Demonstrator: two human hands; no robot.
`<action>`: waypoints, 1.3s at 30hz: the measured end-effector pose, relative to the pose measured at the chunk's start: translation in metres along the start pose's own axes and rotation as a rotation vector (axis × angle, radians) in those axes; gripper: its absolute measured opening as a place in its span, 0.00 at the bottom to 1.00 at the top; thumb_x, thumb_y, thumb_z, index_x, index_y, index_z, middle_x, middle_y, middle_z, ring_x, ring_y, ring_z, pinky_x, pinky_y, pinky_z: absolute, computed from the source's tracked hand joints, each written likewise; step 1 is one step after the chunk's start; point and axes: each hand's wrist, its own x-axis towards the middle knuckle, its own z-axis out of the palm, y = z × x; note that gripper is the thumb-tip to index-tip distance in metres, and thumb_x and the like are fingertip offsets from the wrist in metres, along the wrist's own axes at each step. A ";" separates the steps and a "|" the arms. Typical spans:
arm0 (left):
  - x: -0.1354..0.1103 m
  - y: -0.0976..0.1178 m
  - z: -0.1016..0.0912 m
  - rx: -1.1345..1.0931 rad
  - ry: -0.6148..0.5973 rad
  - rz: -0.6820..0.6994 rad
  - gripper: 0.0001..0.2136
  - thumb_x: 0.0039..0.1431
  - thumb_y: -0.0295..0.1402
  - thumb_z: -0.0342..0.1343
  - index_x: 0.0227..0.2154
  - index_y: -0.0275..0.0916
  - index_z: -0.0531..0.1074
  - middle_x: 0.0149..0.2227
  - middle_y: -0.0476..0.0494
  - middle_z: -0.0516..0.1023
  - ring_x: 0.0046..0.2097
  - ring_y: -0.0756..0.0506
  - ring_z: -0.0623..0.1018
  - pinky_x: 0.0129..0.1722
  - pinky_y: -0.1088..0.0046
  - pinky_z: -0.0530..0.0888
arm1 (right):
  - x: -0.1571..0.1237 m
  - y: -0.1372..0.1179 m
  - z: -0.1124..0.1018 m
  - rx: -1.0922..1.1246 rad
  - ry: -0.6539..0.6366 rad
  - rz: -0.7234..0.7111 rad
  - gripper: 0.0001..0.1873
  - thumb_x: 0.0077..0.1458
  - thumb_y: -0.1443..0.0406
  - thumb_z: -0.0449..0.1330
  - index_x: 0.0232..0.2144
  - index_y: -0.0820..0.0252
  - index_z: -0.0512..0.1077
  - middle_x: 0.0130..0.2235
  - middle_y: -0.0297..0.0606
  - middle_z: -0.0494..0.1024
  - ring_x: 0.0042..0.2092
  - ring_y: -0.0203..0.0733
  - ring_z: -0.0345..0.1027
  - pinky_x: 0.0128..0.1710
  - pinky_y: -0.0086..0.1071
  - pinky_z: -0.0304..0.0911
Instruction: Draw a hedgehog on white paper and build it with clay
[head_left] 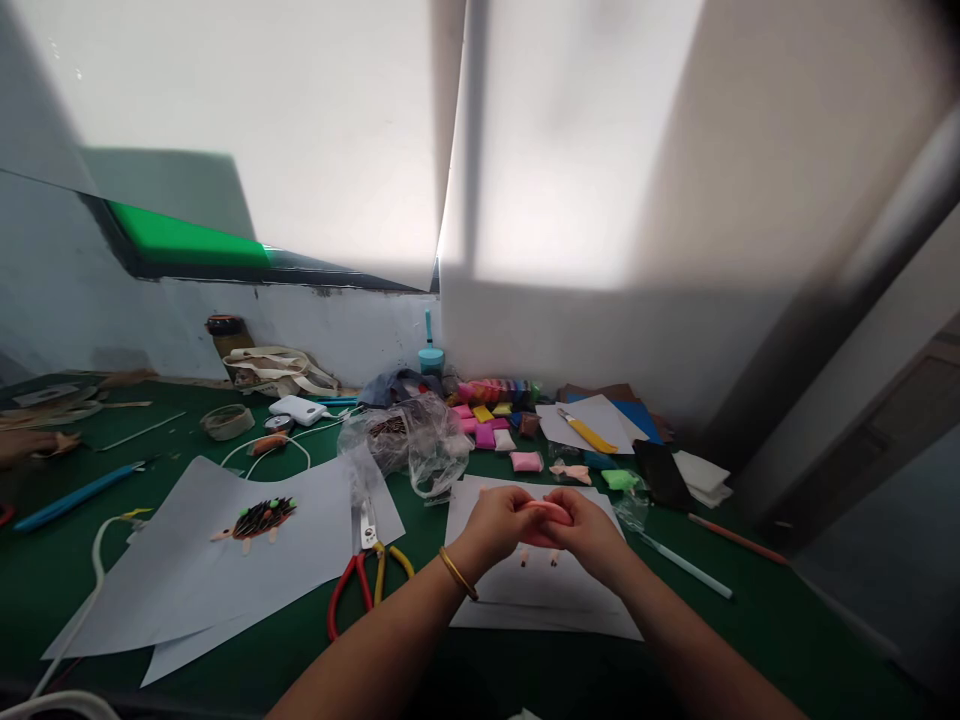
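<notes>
Both hands meet over a white sheet of paper [495, 590] on the green table. My left hand [499, 522], with a gold bangle [457, 573] on its wrist, pinches one side of a flattened coral-pink piece of modelling clay [551, 513]. The other side of that piece is gripped by the fingers of my right hand [592, 530]. Just below, two small peach clay pieces with dark ends [554, 559] lie on the paper. To the left, a hedgehog-like clay figure [262, 519] with dark spines rests on another sheet [187, 580].
Red-handled scissors [367, 532] and yellow-handled pliers [380, 570] lie left of my hands. Behind are a crumpled plastic bag [401, 435] and several coloured clay packets [486, 435]. A yellow cutter [589, 433] and white pen [686, 565] are rightward. Another person's hand [37, 447] shows far left.
</notes>
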 end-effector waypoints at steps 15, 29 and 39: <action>-0.009 0.002 0.001 -0.338 -0.097 -0.143 0.18 0.44 0.37 0.67 0.37 0.34 0.73 0.30 0.43 0.75 0.30 0.48 0.74 0.27 0.75 0.69 | -0.008 -0.013 -0.008 0.166 -0.047 0.028 0.21 0.45 0.53 0.65 0.39 0.60 0.72 0.34 0.36 0.76 0.34 0.40 0.67 0.32 0.32 0.61; -0.011 -0.002 0.001 -0.212 -0.093 -0.083 0.18 0.58 0.47 0.53 0.37 0.35 0.75 0.29 0.43 0.75 0.26 0.48 0.74 0.22 0.76 0.68 | -0.011 -0.003 -0.009 0.034 -0.161 0.046 0.16 0.49 0.54 0.63 0.34 0.60 0.74 0.30 0.34 0.76 0.29 0.39 0.67 0.31 0.32 0.63; -0.015 -0.003 0.001 -0.341 -0.124 -0.102 0.15 0.45 0.34 0.64 0.36 0.34 0.73 0.29 0.46 0.75 0.28 0.49 0.74 0.26 0.76 0.70 | -0.010 0.004 -0.007 0.055 -0.071 -0.019 0.21 0.52 0.49 0.60 0.37 0.60 0.72 0.31 0.35 0.74 0.31 0.39 0.66 0.29 0.31 0.63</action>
